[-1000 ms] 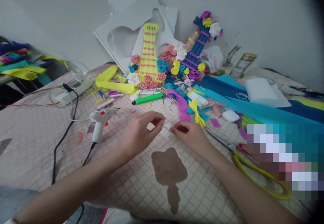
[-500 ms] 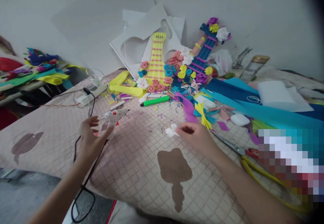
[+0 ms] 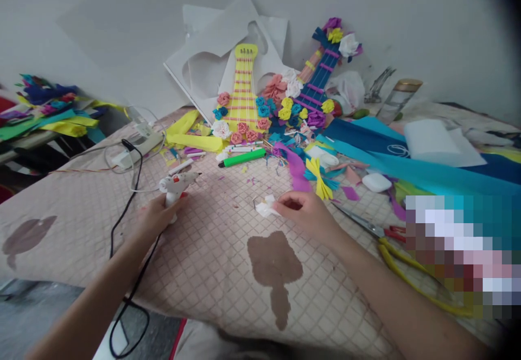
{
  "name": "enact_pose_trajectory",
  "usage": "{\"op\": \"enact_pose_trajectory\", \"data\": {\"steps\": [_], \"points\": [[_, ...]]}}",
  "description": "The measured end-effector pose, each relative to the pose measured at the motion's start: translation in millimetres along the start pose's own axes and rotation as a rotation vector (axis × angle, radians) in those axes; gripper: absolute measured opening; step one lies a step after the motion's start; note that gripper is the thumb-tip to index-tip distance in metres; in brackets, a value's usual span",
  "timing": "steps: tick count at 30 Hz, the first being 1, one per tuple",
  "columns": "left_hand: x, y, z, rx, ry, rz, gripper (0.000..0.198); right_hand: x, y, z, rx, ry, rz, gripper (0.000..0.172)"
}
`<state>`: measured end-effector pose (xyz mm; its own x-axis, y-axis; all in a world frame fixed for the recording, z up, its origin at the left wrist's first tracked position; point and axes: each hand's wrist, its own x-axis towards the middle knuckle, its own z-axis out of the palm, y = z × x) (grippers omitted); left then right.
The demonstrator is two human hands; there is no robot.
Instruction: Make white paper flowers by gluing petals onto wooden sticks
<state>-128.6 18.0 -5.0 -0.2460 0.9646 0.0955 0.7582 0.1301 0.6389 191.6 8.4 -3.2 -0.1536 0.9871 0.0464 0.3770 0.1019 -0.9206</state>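
Observation:
My left hand [image 3: 157,216] is wrapped round the handle of a white hot glue gun [image 3: 176,182], whose nozzle points right. A black cord [image 3: 118,224] trails from the table's far left down past the front edge. With fingertips pinched, my right hand [image 3: 308,212] holds a small piece of white paper [image 3: 266,206] just over the table. A thin bent wire [image 3: 254,203] shows at the paper's left side. To the right of that hand lie scissors [image 3: 378,231] with red and yellow handles.
A yellow paper guitar [image 3: 244,94] and a blue one [image 3: 323,80], both with paper flowers, lean at the back. A green marker [image 3: 243,158], paper scraps and blue crepe paper [image 3: 366,143] lie before them. A power strip [image 3: 132,153] is at left, a glass jar [image 3: 399,99] at back right.
My left hand has closed round the glue gun's handle, where its fingers were apart beside it before. My right hand still pinches the white paper. The view has shifted slightly.

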Motion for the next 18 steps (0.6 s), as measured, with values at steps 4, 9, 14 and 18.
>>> {"op": "enact_pose_trajectory", "data": {"steps": [4, 9, 14, 18], "points": [[-5.7, 9.0, 0.6, 0.003, -0.048, -0.064, 0.032, 0.8, 0.5, 0.5, -0.009, 0.009, 0.010, 0.018], [-23.6, 24.6, 1.2, 0.031, -0.083, -0.062, 0.032, 1.6, 0.7, 0.2, 0.007, 0.010, 0.044, 0.018], [-55.6, 39.5, 7.5, -0.079, -0.164, 0.125, 0.026, 0.5, -2.8, -0.7, 0.015, 0.011, 0.058, 0.017], [-76.2, 38.5, 19.2, -0.035, -0.163, 0.395, 0.016, 0.6, -3.3, -1.5, -0.001, 0.008, 0.030, 0.018]]}}
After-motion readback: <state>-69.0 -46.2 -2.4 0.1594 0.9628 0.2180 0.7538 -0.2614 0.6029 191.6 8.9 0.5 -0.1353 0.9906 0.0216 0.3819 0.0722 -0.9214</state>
